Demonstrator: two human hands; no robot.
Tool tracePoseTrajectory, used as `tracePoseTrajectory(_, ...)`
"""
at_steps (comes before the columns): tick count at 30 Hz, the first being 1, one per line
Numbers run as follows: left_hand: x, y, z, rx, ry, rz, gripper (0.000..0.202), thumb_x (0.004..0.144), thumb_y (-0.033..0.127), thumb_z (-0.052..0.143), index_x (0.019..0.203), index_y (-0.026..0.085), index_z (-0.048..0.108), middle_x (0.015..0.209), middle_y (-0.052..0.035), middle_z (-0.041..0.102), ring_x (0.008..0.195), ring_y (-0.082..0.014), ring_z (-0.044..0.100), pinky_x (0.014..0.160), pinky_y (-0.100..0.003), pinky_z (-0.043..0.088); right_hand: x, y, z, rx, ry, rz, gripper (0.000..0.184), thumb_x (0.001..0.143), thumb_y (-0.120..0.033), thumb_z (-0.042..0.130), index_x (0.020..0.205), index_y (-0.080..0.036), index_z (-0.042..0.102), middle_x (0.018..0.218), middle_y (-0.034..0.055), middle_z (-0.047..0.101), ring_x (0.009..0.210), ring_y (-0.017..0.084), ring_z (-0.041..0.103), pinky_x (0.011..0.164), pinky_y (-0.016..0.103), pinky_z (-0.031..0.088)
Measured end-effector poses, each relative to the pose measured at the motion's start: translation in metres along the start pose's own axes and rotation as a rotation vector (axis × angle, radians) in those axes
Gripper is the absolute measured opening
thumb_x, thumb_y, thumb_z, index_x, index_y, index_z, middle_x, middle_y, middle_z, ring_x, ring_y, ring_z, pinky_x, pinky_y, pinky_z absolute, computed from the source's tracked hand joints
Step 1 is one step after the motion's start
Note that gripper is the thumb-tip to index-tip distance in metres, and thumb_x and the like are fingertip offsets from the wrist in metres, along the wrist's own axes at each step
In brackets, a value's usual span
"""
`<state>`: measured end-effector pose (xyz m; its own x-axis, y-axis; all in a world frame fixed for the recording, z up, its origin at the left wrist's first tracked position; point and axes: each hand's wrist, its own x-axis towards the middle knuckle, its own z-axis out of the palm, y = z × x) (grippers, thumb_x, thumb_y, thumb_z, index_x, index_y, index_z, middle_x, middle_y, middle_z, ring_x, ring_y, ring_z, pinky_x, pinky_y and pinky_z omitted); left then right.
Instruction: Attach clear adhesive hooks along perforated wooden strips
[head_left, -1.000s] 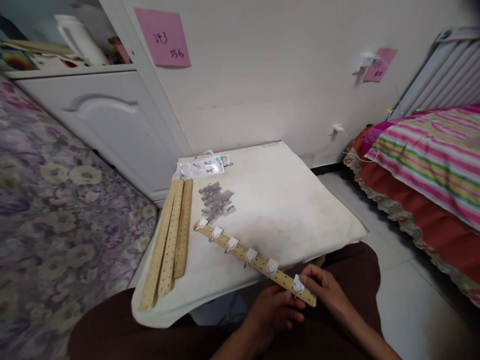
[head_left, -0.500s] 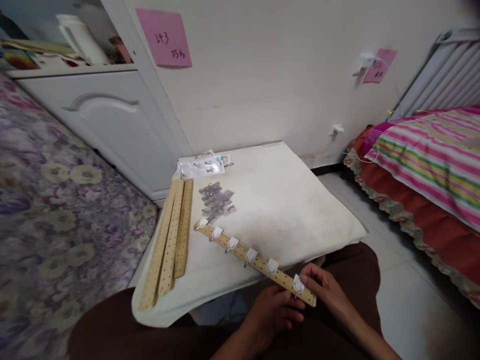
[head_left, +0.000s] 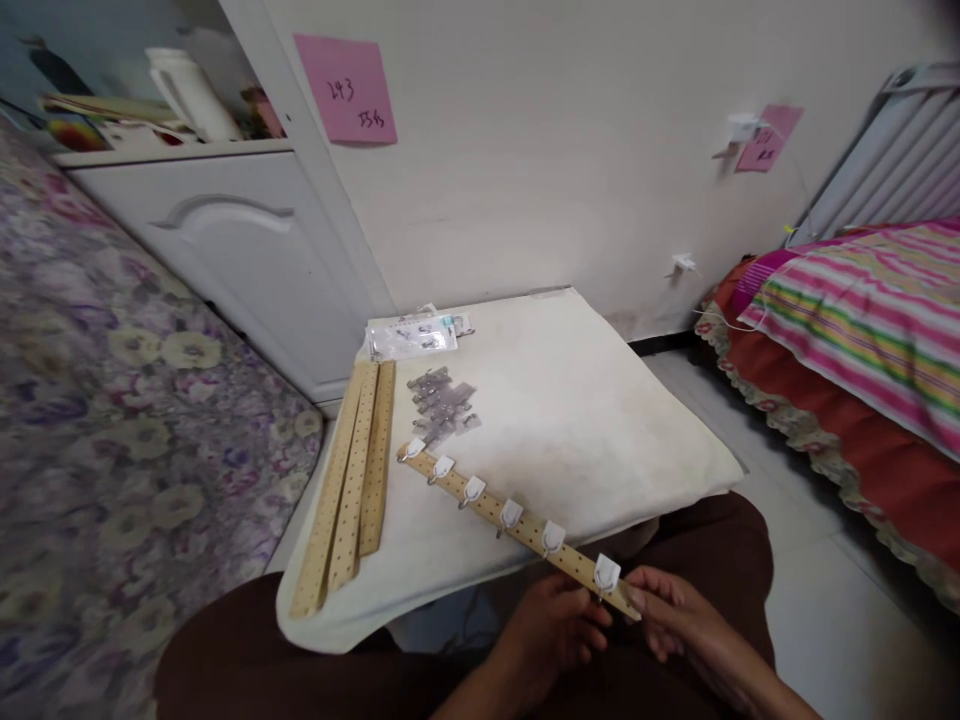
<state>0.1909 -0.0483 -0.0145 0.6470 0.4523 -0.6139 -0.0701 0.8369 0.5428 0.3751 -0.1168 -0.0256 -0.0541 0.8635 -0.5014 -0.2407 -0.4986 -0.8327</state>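
Note:
A long, narrow wooden strip (head_left: 531, 541) with rows of holes slants from the table toward me. Several white adhesive hooks (head_left: 553, 537) with metal loops are spaced along its top face. My right hand (head_left: 679, 612) pinches its near end, thumb on top. Beneath the strip, close to the last hook, my left hand (head_left: 551, 628) is closed with curled fingers against its underside. The strip's far end rests beside a pile of clear hooks (head_left: 444, 402).
Several similar perforated strips (head_left: 346, 510) lie along the left side of the white-covered table (head_left: 600, 400). Clear plastic packaging (head_left: 412, 337) sits at the back left. A cabinet (head_left: 225, 240) stands at left, a bed (head_left: 862, 330) at right.
My right hand has slid from beside the nearest hook to the strip's end and grips it there. The strip's near end is tilted differently. My left hand stays beneath; the view shifts slightly.

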Motion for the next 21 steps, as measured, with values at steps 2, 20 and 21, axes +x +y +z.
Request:
tracePoseTrajectory(2,-0.002,0.001,0.001,-0.008,0.005,0.009,0.037,0.067,0.03,0.072,0.097,0.011,0.061,0.072,-0.0035,0.067,0.049,-0.0073,0.059,0.044,-0.016,0.035,0.001,-0.002,0.003,0.021,-0.02,0.004,0.036,0.073,-0.05,0.069,0.078,-0.016,0.06,0.065,-0.003,0.057,0.043,0.003,0.045,0.042,0.015,0.033)
tracePoseTrajectory(20,-0.004,-0.003,0.001,0.017,0.033,0.02,0.031,0.057,0.019,0.066,0.087,0.011,0.061,0.068,-0.0031,0.065,0.048,-0.0074,0.057,0.046,-0.018,0.033,0.004,0.002,0.002,0.076,-0.093,-0.036,0.035,0.073,-0.048,0.071,0.074,-0.015,0.061,0.066,-0.0016,0.057,0.044,0.003,0.043,0.043,0.015,0.034)
tracePoseTrajectory(21,-0.005,-0.003,0.002,0.022,0.038,0.02,0.031,0.057,0.018,0.066,0.086,0.011,0.061,0.068,-0.003,0.065,0.048,-0.0072,0.057,0.046,-0.018,0.033,0.004,0.001,0.003,0.071,-0.093,-0.035,0.036,0.072,-0.049,0.071,0.073,-0.015,0.061,0.065,-0.0018,0.056,0.044,0.003,0.043,0.042,0.015,0.033)
